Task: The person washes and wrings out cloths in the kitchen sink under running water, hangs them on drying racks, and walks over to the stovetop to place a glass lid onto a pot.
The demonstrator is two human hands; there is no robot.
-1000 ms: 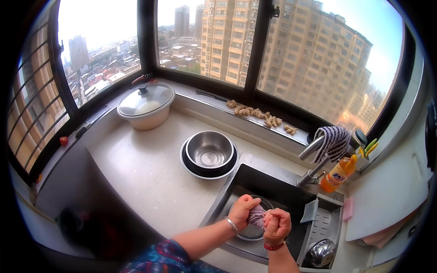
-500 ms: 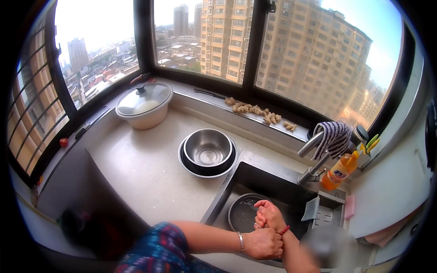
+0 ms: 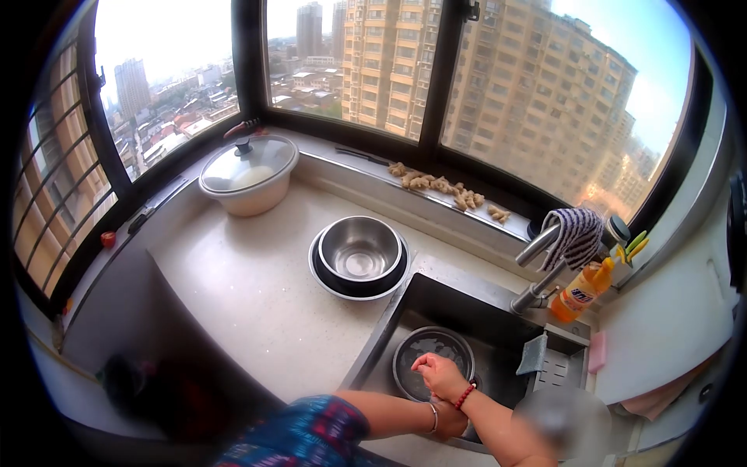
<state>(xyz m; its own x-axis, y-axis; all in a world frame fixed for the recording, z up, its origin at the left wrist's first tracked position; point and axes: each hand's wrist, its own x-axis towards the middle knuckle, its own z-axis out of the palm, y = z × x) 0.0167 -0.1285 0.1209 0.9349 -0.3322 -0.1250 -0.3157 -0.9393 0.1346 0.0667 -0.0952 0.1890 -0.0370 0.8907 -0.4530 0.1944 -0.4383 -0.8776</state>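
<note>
My right hand (image 3: pixel 442 378), with a red bead bracelet, is over the dark sink (image 3: pixel 498 342), its fingers curled in towards the palm. What it holds, if anything, is hidden. My left hand (image 3: pixel 450 421), below a silver bracelet, lies under and against my right wrist, and its fingers are mostly hidden. No cloth shows between the hands. Beneath them in the sink sits a round dark pan (image 3: pixel 405 354) with some liquid in it.
Nested metal bowls (image 3: pixel 359 249) stand left of the sink and a lidded pot (image 3: pixel 257 187) in the corner. A striped cloth (image 3: pixel 573 237) hangs over the faucet (image 3: pixel 537 296), beside an orange bottle (image 3: pixel 577 296). Ginger (image 3: pixel 443 187) lies on the sill. A drain rack (image 3: pixel 552 370) is at right.
The hands held a pinkish cloth between them a second ago; it is now out of sight. My left hand has gone from beside, then over, my right wrist to under it.
</note>
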